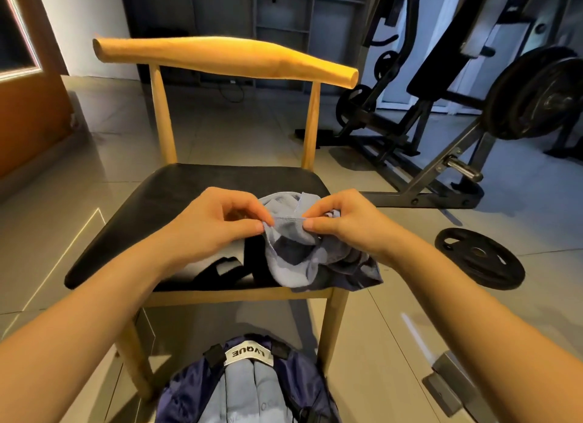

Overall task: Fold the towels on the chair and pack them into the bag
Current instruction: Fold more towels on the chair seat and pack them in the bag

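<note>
A crumpled light-blue towel lies on the front right of the chair's black seat. My left hand pinches its upper edge between thumb and fingers. My right hand pinches the same edge a short way to the right, so a small strip of cloth is stretched between them. A darker blue cloth lies under the towel and hangs over the seat's front right corner. The blue bag stands open on the floor below the chair, with a white label and light-blue cloth showing inside. A black strap lies on the seat.
The wooden chair back rises behind the seat. A weight bench and barbell plates stand at the right. A loose black weight plate lies on the tiled floor right of the chair. An orange door is at the left.
</note>
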### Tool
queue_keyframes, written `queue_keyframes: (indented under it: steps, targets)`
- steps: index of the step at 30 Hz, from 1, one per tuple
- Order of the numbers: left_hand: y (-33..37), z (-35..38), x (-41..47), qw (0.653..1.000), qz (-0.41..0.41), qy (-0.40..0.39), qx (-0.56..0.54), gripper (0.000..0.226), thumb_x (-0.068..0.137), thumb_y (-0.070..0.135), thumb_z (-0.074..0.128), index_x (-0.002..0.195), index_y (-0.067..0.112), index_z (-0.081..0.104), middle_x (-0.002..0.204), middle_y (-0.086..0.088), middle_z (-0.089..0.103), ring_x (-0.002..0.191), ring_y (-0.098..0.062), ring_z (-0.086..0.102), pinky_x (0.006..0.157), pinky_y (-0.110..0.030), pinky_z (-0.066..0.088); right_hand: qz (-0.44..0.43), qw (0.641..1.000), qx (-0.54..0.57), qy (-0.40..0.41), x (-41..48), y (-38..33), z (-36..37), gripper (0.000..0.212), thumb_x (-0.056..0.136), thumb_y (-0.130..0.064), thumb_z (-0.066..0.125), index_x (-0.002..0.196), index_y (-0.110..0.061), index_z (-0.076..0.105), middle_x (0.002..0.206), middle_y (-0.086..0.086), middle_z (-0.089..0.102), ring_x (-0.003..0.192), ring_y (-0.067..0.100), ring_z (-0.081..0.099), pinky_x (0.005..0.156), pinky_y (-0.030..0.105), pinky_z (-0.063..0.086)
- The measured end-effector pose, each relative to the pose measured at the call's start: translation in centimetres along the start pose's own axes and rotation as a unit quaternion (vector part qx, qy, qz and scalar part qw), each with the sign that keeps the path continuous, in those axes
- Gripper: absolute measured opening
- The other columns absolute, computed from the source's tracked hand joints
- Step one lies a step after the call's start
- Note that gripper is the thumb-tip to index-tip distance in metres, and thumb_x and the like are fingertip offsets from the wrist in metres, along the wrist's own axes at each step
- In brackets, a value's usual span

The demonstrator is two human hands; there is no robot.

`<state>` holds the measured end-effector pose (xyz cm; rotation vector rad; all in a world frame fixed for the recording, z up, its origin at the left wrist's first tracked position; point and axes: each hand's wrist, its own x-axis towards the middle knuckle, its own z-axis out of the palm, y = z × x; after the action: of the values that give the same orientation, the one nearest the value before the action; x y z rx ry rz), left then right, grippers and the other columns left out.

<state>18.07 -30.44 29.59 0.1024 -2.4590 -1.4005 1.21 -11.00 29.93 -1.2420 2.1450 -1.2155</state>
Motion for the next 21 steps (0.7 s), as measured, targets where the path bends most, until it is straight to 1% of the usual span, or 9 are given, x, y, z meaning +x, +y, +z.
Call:
queue_keyframes:
  steps: [3,6,7,9,11,14,16,18,21]
  targets:
    - [1.1,1.3,0.2,0.995,0.080,0.001,0.059,0.014,0.091,0.011,0.074,0.099,0.021,0.079,0.092,0.005,0.076,0.091,-0.020,0.070,0.084,-0.032,0.058,0.007,0.998,0.056,0.008,0.1,-1.1,0.5,0.007,0.089,-0.012,0.077,0.091,-0.008,0.081,0.089,0.006,0.079,0.089,0.018,0.073,0.087,0.031,0.059]
    - [1.1,2.4,0.4,0.988,0.109,0.049,0.099,0.014,0.088,0.014,0.079,0.095,0.026,0.077,0.087,0.011,0.074,0.085,-0.017,0.068,0.079,-0.034,0.056,0.011,0.996,0.086,0.008,0.2,-1.8,0.9,0.012,0.087,-0.015,0.078,0.088,-0.003,0.079,0.086,0.012,0.077,0.081,0.018,0.071,0.081,0.032,0.059]
    - [0.9,2.5,0.4,0.986,0.117,0.063,0.100,0.014,0.087,0.014,0.080,0.094,0.026,0.076,0.086,0.012,0.073,0.085,-0.016,0.068,0.078,-0.034,0.056,0.019,0.995,0.099,0.005,0.2,-1.8,0.9,0.016,0.088,-0.015,0.077,0.089,0.000,0.078,0.088,0.018,0.076,0.080,0.019,0.070,0.083,0.037,0.058]
    - [0.6,2.4,0.6,0.983,0.134,0.081,0.100,0.015,0.086,0.014,0.081,0.093,0.025,0.073,0.085,0.011,0.072,0.083,-0.017,0.068,0.077,-0.034,0.057,0.039,0.993,0.114,-0.003,0.2,-1.8,0.8,0.020,0.091,-0.015,0.074,0.093,0.005,0.076,0.095,0.027,0.073,0.083,0.026,0.069,0.092,0.049,0.057]
    - [0.3,2.3,0.8,0.980,0.141,0.086,0.109,0.017,0.085,0.015,0.081,0.097,0.023,0.072,0.084,0.009,0.071,0.083,-0.018,0.068,0.076,-0.032,0.057,0.046,0.992,0.121,-0.011,0.2,-1.9,0.7,0.019,0.094,-0.013,0.070,0.096,0.005,0.076,0.100,0.028,0.073,0.090,0.032,0.070,0.097,0.055,0.053]
    - [0.2,2.5,0.8,0.978,0.136,0.088,0.128,0.021,0.086,0.018,0.081,0.105,0.024,0.074,0.083,0.012,0.071,0.083,-0.015,0.068,0.076,-0.023,0.056,0.041,0.993,0.106,-0.021,0.0,-2.1,0.6,0.018,0.095,-0.012,0.069,0.099,0.003,0.077,0.101,0.022,0.075,0.103,0.038,0.070,0.099,0.053,0.054]
    - [0.1,2.6,0.9,0.977,0.134,0.094,0.139,0.020,0.086,0.021,0.080,0.106,0.027,0.075,0.084,0.014,0.071,0.085,-0.013,0.067,0.075,-0.021,0.055,0.038,0.995,0.088,-0.024,0.0,-2.1,0.6,0.020,0.095,-0.016,0.069,0.098,0.002,0.077,0.102,0.022,0.074,0.107,0.041,0.067,0.100,0.056,0.052]
    - [0.2,2.6,0.9,0.973,0.133,0.101,0.157,0.018,0.086,0.025,0.079,0.104,0.029,0.076,0.085,0.015,0.070,0.084,-0.011,0.066,0.073,-0.022,0.055,0.034,0.995,0.086,-0.028,-0.1,-2.3,0.6,0.021,0.094,-0.019,0.071,0.097,0.000,0.078,0.105,0.028,0.071,0.106,0.047,0.064,0.101,0.063,0.048]
    - [0.3,2.7,0.9,0.969,0.132,0.107,0.180,0.014,0.086,0.029,0.079,0.100,0.030,0.077,0.085,0.013,0.071,0.080,-0.009,0.065,0.072,-0.033,0.058,0.031,0.996,0.079,-0.028,-0.1,-2.3,0.5,0.017,0.093,-0.021,0.072,0.095,-0.007,0.080,0.107,0.031,0.070,0.101,0.043,0.066,0.103,0.066,0.045]
